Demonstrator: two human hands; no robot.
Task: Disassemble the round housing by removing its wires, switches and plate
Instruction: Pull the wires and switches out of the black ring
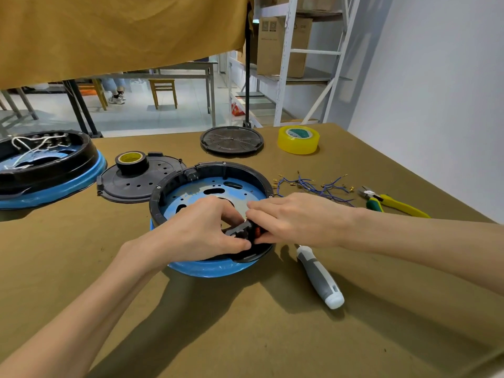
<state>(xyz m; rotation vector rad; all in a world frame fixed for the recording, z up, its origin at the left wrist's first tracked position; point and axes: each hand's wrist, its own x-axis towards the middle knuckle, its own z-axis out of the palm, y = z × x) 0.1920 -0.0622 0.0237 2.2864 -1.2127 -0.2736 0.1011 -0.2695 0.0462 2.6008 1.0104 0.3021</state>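
two bare hands meet over a round housing (212, 192) on a table (218, 323) covered in olive-brown cloth. largest of all is that table, which fills the lower view. on its left edge sits a second round housing (46, 170), black with a blue base and white wires inside. the round housing being worked on stands at the centre, a black ring on a blue base, open at the top, with a blue-filmed metal plate (218, 190) still inside it. behind it to the left lies a black perforated cover (136, 184) with a roll of black tape (131, 160) standing on it; farther back lies a black ribbed disc (231, 140), and to the right of that a roll of yellow tape (298, 139). the left hand (201, 230) curls its fingers and thumb around a black switch (242, 229) at the near rim of the housing. the right hand (297, 219) reaches in from the right, fingers bent, pinching the same switch by its red end. right of the housing lies a loose bundle of blue wires (313, 185) with brass terminals, and beyond them yellow-and-green pliers (392, 203). a grey-and-white screwdriver (319, 276) lies just beside the housing, near the right wrist.
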